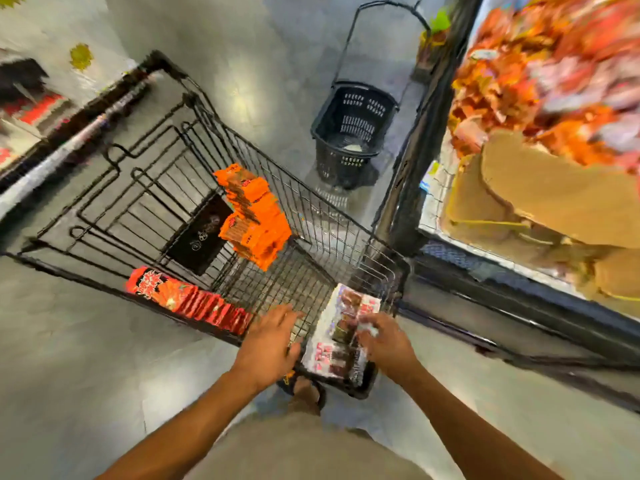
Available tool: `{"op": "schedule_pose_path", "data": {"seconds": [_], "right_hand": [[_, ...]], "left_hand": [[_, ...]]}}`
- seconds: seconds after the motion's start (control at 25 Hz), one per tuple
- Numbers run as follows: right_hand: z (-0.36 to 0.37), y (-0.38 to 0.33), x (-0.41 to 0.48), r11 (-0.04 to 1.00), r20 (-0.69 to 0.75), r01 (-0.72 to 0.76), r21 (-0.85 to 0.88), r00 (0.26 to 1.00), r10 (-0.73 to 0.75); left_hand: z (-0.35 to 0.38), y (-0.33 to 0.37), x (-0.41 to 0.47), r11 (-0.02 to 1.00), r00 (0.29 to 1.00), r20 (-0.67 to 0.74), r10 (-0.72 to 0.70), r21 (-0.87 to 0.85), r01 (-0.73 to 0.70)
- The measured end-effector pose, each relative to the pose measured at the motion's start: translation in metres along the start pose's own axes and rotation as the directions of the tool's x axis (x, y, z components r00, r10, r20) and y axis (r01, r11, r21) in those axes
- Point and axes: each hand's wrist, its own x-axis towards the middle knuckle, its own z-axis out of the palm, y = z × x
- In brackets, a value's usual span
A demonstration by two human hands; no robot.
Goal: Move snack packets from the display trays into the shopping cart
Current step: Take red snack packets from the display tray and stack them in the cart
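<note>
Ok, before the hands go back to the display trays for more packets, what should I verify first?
1. The white packet stack is in the black wire shopping cart, near corner: ok.
2. The right hand is free of that stack: not ok, its fingers grip the top.
3. The left hand is empty: ok, fingers spread.
4. Bare mesh is free between the orange packets and the red packets: ok.
5. The black plastic floor basket stands apart from the cart: ok.
6. Contents of the display tray: cannot tell, blurred.
</note>
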Motion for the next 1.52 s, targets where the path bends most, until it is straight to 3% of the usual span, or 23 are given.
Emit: {"op": "schedule_pose_path", "data": {"seconds": [0.12, 0.28, 0.52, 0.72, 1.0, 1.16, 1.36, 1.52], "right_hand": [[-0.014, 0.056, -0.064, 0.974, -0.162, -0.101, 0.205, 0.977, 0.136], [-0.008, 0.131, -0.165, 0.937, -0.341, -0.136, 0.322, 0.907, 0.249], [0.024, 0.214, -0.292, 0.874, -0.422, -0.203, 0.441, 0.812, 0.402], [0.028, 0.25, -0.347, 0.752, -0.41, -0.19, 0.632, 0.741, 0.532], [-0.017, 0.3, -0.364, 0.686, -0.456, -0.163, 0.709, 0.636, 0.622], [-0.06, 0.335, -0.364, 0.699, -0.485, -0.175, 0.694, 0.604, 0.632], [-0.136, 0.381, -0.353, 0.677, -0.512, -0.196, 0.709, 0.517, 0.686], [-0.233, 0.407, -0.336, 0.689, -0.586, -0.128, 0.714, 0.43, 0.687]], "left_hand": [[0.017, 0.043, -0.011, 0.986, 0.983, 0.1, 0.156, 0.033, -0.16], [0.049, 0.099, -0.045, 0.928, 0.916, 0.21, 0.341, 0.082, -0.364], [0.093, 0.186, -0.095, 0.777, 0.756, 0.35, 0.554, 0.11, -0.62], [0.122, 0.252, -0.108, 0.636, 0.612, 0.465, 0.64, 0.126, -0.761], [0.159, 0.332, -0.098, 0.589, 0.524, 0.54, 0.659, 0.064, -0.806], [0.197, 0.39, -0.063, 0.569, 0.481, 0.557, 0.677, 0.018, -0.822], [0.238, 0.502, -0.004, 0.511, 0.415, 0.562, 0.715, -0.016, -0.859], [0.245, 0.603, 0.044, 0.426, 0.333, 0.526, 0.783, -0.063, -0.902]]}}
